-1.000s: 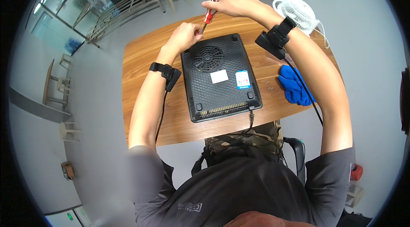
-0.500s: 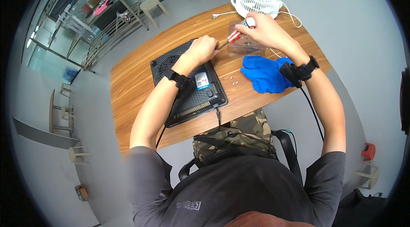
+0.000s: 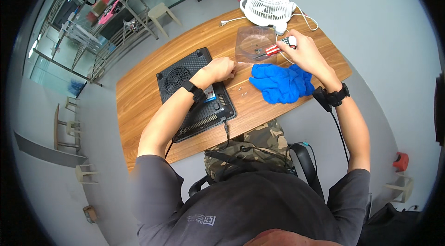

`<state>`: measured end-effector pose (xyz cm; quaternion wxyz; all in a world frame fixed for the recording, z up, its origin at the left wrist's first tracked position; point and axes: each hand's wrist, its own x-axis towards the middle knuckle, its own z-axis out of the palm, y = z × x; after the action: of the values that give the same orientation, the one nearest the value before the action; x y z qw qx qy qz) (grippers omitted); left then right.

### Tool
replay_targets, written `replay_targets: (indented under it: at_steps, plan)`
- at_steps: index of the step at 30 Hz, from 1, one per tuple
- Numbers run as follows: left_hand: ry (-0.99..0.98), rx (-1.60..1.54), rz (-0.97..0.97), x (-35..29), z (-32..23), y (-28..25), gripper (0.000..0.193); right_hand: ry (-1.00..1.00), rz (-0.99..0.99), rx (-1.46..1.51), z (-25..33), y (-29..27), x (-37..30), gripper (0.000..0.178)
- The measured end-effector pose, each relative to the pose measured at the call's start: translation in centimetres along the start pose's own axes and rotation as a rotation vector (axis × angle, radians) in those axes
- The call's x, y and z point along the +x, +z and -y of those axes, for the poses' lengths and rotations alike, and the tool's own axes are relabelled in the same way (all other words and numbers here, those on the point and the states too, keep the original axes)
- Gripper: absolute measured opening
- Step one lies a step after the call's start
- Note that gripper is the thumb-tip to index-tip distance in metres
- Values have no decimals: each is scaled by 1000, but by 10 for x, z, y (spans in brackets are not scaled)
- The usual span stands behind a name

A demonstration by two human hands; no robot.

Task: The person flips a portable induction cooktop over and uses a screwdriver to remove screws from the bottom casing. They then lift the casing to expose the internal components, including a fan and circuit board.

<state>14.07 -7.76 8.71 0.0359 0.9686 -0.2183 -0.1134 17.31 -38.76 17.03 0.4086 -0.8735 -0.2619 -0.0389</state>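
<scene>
My right hand is closed around the handle of a screwdriver, striped red and white with a starry end. Its dark shaft points left, over a clear plastic box with a few small dark bits in it. My left hand lies over the right edge of a flat black device that looks like a laptop cooling pad, with a round fan grille and a label. The left fingers are curled in, and whatever they hold is hidden. A crumpled blue cloth sits just below the right hand.
A white fan with its cord stands at the far side of the wooden table. Several tiny pale pieces lie left of the cloth. From the device's near edge a black cable hangs down. Shelving stands beyond, at left.
My right hand and the screwdriver have moved right and nearer, away from my left hand; the tip is now over the clear box. The view has shifted slightly.
</scene>
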Motion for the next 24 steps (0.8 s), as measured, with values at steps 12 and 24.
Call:
replay_targets:
  at_steps: [12,24]
  plan:
    - [177,99,-51,8,-19,33,15,-226,47,-83,7,73,11,38]
    - [235,209,-66,4,-20,36,16,-268,8,-164,-2,103,-5,42]
